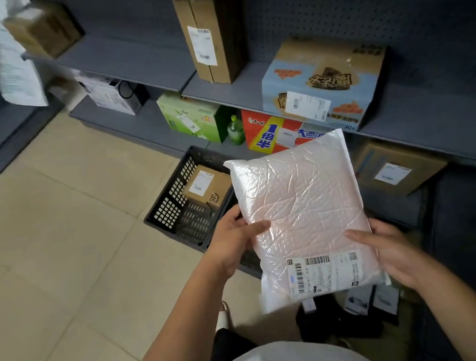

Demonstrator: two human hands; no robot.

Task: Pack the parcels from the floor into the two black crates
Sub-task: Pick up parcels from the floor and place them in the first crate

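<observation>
I hold a pale pink bubble mailer (302, 211) with a white shipping label in both hands, above the floor. My left hand (232, 239) grips its left edge, thumb on top. My right hand (393, 253) grips its lower right edge, thumb on the front. Behind and below the mailer sits a black perforated crate (173, 207) on the tiled floor, with a small brown cardboard box (207, 189) inside. The mailer hides the crate's right part. Dark parcels (350, 314) lie on the floor under the mailer.
Grey metal shelves (134, 57) run along the back and right, loaded with cardboard boxes, a green carton (191, 119) and a blue printed box (324, 82). A brown box (394, 170) sits on the lowest shelf at right. Beige tiled floor (57, 251) spreads to the left.
</observation>
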